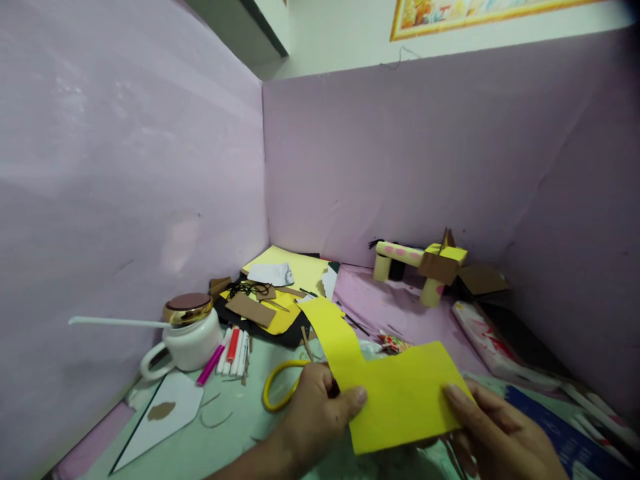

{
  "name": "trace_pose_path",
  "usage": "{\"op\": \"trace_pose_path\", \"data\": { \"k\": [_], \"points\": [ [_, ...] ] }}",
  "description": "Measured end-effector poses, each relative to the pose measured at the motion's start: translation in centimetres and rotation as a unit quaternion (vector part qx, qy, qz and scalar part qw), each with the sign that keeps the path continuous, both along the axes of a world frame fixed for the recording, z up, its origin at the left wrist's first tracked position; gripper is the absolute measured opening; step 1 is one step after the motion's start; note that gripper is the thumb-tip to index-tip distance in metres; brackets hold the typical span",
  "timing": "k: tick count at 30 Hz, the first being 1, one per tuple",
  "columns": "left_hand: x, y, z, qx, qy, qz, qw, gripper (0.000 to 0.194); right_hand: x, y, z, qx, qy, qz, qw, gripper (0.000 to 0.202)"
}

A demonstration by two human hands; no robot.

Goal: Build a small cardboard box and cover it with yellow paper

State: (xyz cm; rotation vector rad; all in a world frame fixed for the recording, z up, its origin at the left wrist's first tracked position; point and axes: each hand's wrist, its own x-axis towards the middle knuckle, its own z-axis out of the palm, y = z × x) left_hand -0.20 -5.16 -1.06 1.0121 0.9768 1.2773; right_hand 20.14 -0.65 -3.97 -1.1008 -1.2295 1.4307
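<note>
A cut piece of yellow paper (pixel 395 393), wide at the right with a curved strip rising to the upper left, is held up above the table. My left hand (pixel 320 407) pinches its left part, thumb on top. At its right edge my right hand (pixel 500 427) grips it, with the thumb on the face and the fingers behind. Just left of my left hand a yellow ring-shaped handle (pixel 273 393) lies on the table; the rest of it is hidden behind that hand.
A white mug (pixel 193 343) with a lid and a white stick stands at the left, beside several markers (pixel 233 350). Behind lie yellow sheets (pixel 310 270) and cardboard scraps (pixel 250 310). A paper-and-cardboard animal model (pixel 440 267) stands at the back right, near a white packet (pixel 500 350). Purple-covered walls enclose the table.
</note>
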Motion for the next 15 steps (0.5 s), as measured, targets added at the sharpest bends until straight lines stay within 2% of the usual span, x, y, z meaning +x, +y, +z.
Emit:
{"op": "trace_pose_path", "data": {
  "k": [3,8,15],
  "points": [
    [-0.1,0.7,-0.8,-0.022,-0.026,-0.005,0.999,0.042,0.3,0.7,0.0,-0.005,-0.027,-0.012,1.0,0.037],
    [0.1,1.4,-1.4,-0.097,-0.078,0.023,0.992,0.042,-0.3,0.7,0.6,0.015,-0.073,-0.048,0.996,0.041],
    [0.0,1.9,-0.8,-0.114,0.003,0.06,0.992,0.044,-0.4,1.4,0.7,-0.006,-0.09,-0.069,0.994,0.036]
  ]
}}
